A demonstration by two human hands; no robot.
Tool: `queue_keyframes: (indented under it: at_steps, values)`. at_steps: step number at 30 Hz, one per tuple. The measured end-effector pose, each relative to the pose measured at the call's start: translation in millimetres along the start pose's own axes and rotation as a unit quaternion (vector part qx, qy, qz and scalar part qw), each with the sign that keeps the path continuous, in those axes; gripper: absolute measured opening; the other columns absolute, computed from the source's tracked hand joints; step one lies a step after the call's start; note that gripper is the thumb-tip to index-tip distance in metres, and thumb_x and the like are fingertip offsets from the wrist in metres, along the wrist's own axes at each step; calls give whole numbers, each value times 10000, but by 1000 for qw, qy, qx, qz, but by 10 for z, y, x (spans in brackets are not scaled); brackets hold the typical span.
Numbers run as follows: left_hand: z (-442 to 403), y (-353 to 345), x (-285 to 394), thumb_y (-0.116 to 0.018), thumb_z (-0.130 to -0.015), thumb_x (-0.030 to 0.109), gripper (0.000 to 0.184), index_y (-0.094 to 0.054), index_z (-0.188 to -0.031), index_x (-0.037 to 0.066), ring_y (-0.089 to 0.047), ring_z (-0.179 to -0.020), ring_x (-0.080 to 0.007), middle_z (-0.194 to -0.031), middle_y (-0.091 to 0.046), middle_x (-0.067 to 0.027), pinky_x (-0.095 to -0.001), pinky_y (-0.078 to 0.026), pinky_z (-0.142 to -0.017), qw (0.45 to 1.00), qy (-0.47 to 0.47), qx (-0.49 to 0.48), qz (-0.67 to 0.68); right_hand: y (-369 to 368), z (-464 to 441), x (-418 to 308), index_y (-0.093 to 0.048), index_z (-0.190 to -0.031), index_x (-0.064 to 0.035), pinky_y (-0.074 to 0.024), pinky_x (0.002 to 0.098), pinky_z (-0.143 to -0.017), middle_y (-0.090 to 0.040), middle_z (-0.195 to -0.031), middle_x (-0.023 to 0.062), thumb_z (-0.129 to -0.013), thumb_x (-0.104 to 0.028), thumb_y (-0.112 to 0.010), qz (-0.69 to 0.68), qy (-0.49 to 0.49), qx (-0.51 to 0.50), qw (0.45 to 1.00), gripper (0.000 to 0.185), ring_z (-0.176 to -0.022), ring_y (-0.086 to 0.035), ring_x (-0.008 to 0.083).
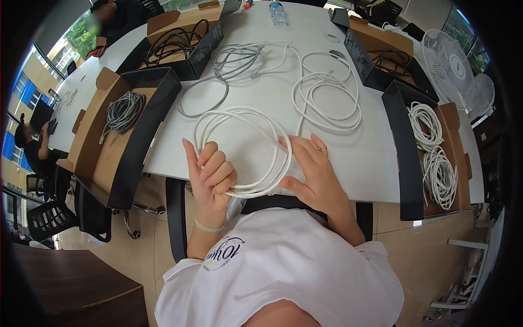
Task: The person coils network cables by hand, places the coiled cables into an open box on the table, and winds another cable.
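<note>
A coil of white cable point(244, 110) in several loops is in front of me over the near edge of the white table. My left hand point(211, 173) is closed round the coil's lower left side, with the thumb pointing up. My right hand point(316, 173) lies against the right side of the loops, its fingers stretched out and the thumb apart. A loose white cable point(357, 111) lies in wide loops just beyond my right hand. Farther left, a grey cable point(204, 115) is spread in loops, with a plug on a white cable near the middle.
On the left, a black box point(144, 147) holds a bundled grey cable point(125, 111); the box on the right point(403, 158) holds coiled white cables point(440, 177). Two farther boxes contain black cables. A water bottle point(278, 14), a white fan point(449, 62) and two people are farther off.
</note>
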State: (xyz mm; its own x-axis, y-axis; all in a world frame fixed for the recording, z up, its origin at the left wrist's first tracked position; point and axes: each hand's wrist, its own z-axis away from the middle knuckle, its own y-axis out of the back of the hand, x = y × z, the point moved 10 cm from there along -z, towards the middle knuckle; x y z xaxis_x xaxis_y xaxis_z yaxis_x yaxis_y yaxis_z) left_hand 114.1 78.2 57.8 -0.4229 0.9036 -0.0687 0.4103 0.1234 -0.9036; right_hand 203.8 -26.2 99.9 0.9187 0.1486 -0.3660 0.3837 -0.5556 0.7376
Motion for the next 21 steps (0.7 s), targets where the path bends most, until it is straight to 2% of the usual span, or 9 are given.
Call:
queue_keyframes:
  at_steps: [2, 3, 5, 6, 9, 16, 18, 19, 21]
  values:
    - [43, -88, 56, -381, -950, 441, 426, -344, -674, 119, -302, -445, -63, -538, -364, 19, -190, -220, -333, 1000, -8, -25, -1, 9, -33, -58, -455, -1259, -16, -372, 341, -870, -541, -926, 106, -788, -336, -662, -29, 8, -16, 999, 606, -889, -514, 271]
    - [46, -170, 99, -402, -951, 400, 401, -342, -672, 119, -295, -439, -61, -535, -361, 24, -189, -215, -335, 998, -16, -55, -4, 7, -24, -61, -455, -1259, -16, -372, 341, -870, -541, -926, 106, -788, -336, -662, -29, 11, -16, 999, 606, -889, -514, 271]
    - [128, -270, 282, -422, -935, 302, 351, -319, -647, 130, -267, -415, -57, -515, -320, 33, -192, -197, -330, 995, -80, -52, -1, 108, -5, 38, -497, -1236, -40, -372, 322, -730, -489, -769, 69, -769, -229, -684, -94, -27, 36, 995, 538, -719, -468, 226]
    - [139, -353, 390, -424, -932, 283, 349, -311, -638, 134, -259, -410, -58, -511, -306, 34, -194, -191, -329, 992, -107, -61, -4, 226, 20, 91, -595, -1115, -24, -352, 292, -644, -548, -718, 54, -736, -120, -702, -59, -26, 90, 994, 405, -610, -455, 183]
    - [141, -481, 473, -429, -921, 249, 351, -293, -620, 131, -245, -400, -60, -502, -298, 32, -199, -183, -326, 988, -123, -88, -29, 397, 38, 131, -655, -957, -22, -359, 271, -595, -524, -616, 40, -720, -73, -708, -85, -31, 121, 988, 248, -544, -453, 172]
    - [233, -616, 545, -499, -831, 116, 339, -269, -583, 128, -202, -376, -35, -479, -272, 38, -181, -159, -323, 967, -211, -91, -107, 325, 60, 206, -642, -885, -12, -361, 226, -608, -528, -670, 32, -719, -21, -704, -91, -81, 136, 983, 178, -591, -457, 149]
    - [241, -775, 448, -492, -772, 93, 325, -255, -554, 130, -199, -366, -32, -447, -268, 38, -175, -160, -316, 949, -194, -147, -200, 193, 103, 344, -612, -915, 5, -357, 213, -637, -522, -780, 40, -743, -21, -685, -295, -156, 78, 939, 189, -693, -469, 118]
    - [232, -771, 411, -461, -729, 144, 312, -229, -522, 134, -210, -360, -51, -431, -240, 34, -195, -171, -306, 946, -189, -131, -228, 178, 122, 328, -612, -915, 5, -357, 213, -637, -522, -780, 40, -743, -21, -685, -296, -159, 79, 939, 189, -693, -469, 118]
    - [136, -707, 284, -471, -738, 155, 309, -255, -518, 135, -202, -351, -57, -426, -243, 36, -192, -174, -302, 957, -176, -105, -204, 160, 105, 229, -569, -982, 24, -354, 215, -663, -498, -881, 63, -776, -72, -669, -503, -107, 120, 849, 248, -790, -457, 114]
